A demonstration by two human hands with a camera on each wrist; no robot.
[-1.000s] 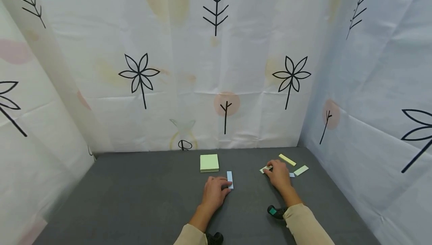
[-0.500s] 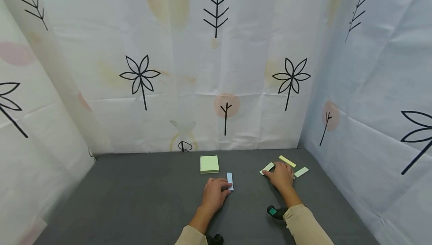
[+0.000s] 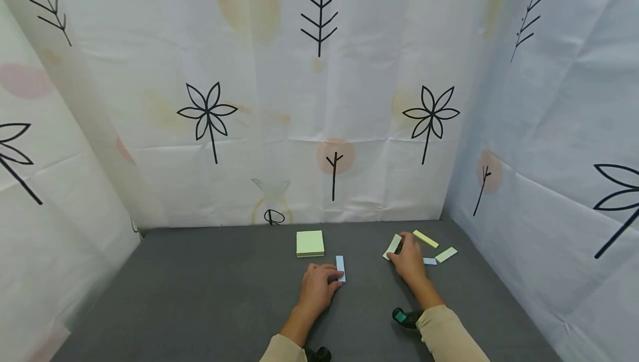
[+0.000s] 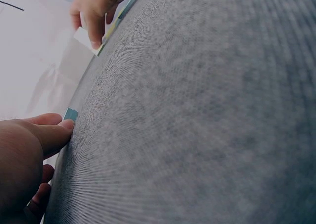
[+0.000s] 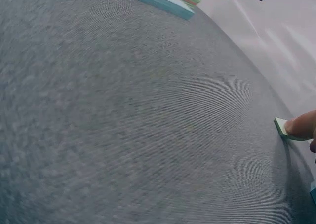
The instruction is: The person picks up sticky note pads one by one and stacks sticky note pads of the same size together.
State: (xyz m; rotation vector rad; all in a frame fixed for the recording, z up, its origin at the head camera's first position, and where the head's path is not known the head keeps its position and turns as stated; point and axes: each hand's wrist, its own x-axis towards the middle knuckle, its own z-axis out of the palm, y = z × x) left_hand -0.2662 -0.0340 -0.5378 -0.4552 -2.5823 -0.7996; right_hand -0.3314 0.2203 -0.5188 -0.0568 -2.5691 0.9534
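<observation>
My left hand lies flat on the grey table, its fingertips touching the near end of a light blue paper strip. That strip's end shows in the left wrist view. My right hand rests further right, with straight fingers pressing on a pale green strip. In the right wrist view a fingertip lies on that strip. No strip is lifted off the table.
A square pale green sticky pad lies beyond the blue strip. Right of my right hand lie a yellow strip, a green strip and a small blue piece. Patterned cloth walls close in the table.
My right hand shifted left and turned the pale green strip from a slant to nearly upright. The small blue piece came out from under it. My left hand stayed still.
</observation>
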